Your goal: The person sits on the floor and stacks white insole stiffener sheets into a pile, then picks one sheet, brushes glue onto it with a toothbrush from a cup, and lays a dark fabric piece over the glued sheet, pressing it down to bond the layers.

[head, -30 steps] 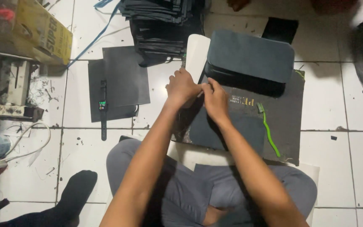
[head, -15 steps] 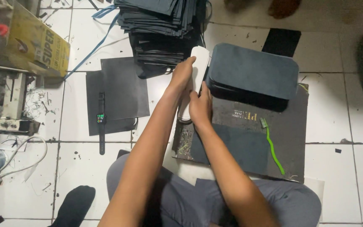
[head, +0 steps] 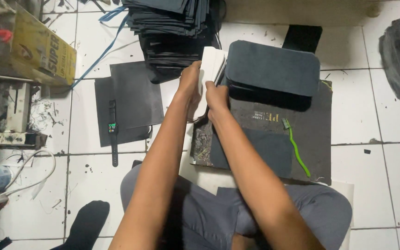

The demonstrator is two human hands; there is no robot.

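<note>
Both my hands hold a stack of white rounded cards (head: 212,62) on the tiled floor. My left hand (head: 189,82) grips its left side and my right hand (head: 216,98) presses its lower right edge. To the right of the cards lies a stack of dark blue-grey rounded pieces (head: 272,67) on a dark board (head: 318,139). A single dark blue-grey piece (head: 260,150) lies flat on the board beside my right forearm.
A tall pile of dark sheets (head: 172,28) stands at the back. Two black sheets (head: 130,99) with a wristwatch (head: 113,132) lie to the left. A yellow box (head: 42,51) and a machine (head: 10,111) stand at far left. A green-handled tool (head: 297,148) rests on the board.
My hands have moved from the dark pieces on the board up and left to the white cards, which they now grip. The view shifted slightly.
</note>
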